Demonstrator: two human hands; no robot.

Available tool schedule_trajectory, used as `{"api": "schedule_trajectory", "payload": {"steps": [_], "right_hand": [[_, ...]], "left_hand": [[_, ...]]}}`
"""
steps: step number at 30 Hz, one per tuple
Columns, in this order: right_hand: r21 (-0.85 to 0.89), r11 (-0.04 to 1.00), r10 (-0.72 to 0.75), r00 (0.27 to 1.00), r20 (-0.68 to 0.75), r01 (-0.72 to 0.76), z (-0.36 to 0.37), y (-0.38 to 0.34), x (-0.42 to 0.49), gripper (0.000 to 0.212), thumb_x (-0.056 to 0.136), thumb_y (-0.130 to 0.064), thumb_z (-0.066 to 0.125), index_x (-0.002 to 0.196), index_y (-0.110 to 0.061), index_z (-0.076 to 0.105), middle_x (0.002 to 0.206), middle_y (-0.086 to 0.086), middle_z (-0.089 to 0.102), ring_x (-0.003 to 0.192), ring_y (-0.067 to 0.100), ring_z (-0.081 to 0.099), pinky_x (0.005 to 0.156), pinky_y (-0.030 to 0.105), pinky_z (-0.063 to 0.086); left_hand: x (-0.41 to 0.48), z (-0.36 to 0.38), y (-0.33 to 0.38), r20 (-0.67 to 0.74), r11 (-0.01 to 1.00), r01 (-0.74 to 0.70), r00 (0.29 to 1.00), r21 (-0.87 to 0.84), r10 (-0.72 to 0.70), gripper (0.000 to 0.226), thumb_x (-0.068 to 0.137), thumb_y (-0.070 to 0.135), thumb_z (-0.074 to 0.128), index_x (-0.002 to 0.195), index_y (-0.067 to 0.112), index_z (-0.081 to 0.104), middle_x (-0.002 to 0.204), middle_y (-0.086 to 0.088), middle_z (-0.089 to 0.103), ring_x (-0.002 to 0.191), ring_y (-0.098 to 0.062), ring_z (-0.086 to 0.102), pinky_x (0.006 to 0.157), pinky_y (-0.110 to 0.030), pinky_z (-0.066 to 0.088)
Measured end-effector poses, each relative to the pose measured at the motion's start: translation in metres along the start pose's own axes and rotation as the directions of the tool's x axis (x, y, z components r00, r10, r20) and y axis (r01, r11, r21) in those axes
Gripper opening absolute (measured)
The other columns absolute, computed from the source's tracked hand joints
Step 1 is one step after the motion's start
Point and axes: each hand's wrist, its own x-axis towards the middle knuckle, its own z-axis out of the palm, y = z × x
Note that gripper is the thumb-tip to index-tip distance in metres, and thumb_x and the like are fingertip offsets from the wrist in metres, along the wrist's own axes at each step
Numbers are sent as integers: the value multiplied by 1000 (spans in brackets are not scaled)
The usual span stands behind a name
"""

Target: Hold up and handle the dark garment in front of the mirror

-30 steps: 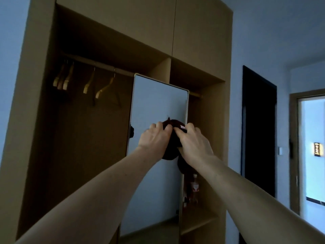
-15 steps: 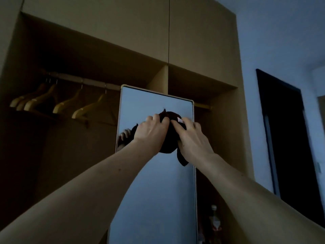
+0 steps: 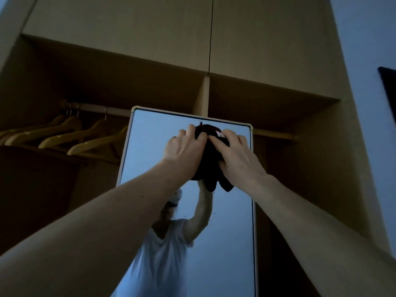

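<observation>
A tall mirror with a pale frame stands upright in front of an open wooden wardrobe. Near the mirror's top edge a dark bunched cloth with a small white label lies against the glass. My left hand grips its left side with curled fingers, and my right hand holds its right side. Loose ends of the cloth hang below both hands. The glass reflects a person in a white shirt with one arm raised.
Several wooden hangers hang on a rail at the left inside the wardrobe. Closed upper cabinet doors sit above. A dark doorway edge shows at the far right. The room is dim.
Both hands have carried the cloth up the glass, from its middle to just under the top edge. The view has tilted upward and come closer to the mirror.
</observation>
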Motion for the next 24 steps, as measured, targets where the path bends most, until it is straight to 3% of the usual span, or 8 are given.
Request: {"api": "schedule_trajectory", "payload": {"steps": [4,7,13,19,24], "right_hand": [[74,996,-48,999,-14,49,29,22,1,60,96,-17,48,149,-27,23,152,4,15,136,29,17,104,39,39],[120,991,-47,998,-32,51,48,27,-2,66,95,-20,50,150,-28,15,154,3,7,139,31,10,104,41,39],[124,985,-124,992,-3,123,64,46,-8,77,96,-26,49,151,-29,-6,157,2,-14,144,28,1,112,42,27],[149,985,-88,996,-19,90,49,64,21,75,96,-16,49,151,-29,0,158,-2,-11,145,24,4,107,40,35],[200,980,-16,999,-39,23,39,78,49,74,92,-15,52,150,-30,8,157,0,-1,142,30,12,101,47,42]], "left_hand": [[4,23,14,2,999,37,999,18,-37,63,85,23,65,137,16,30,131,-11,30,114,-28,41,79,-33,43],[0,38,16,-8,998,56,998,-22,-56,73,83,23,67,142,18,24,139,-9,26,118,-27,39,84,-34,47],[-11,57,26,-36,998,50,998,-28,-51,87,85,41,59,149,20,5,147,-12,20,121,-30,35,90,-36,45],[30,51,27,-50,997,72,996,-41,-74,81,90,29,59,151,21,5,147,-12,21,129,-30,29,93,-39,43],[65,41,29,-24,996,44,999,-72,-46,79,89,26,61,149,22,10,145,-12,24,128,-32,29,94,-43,42]]}}
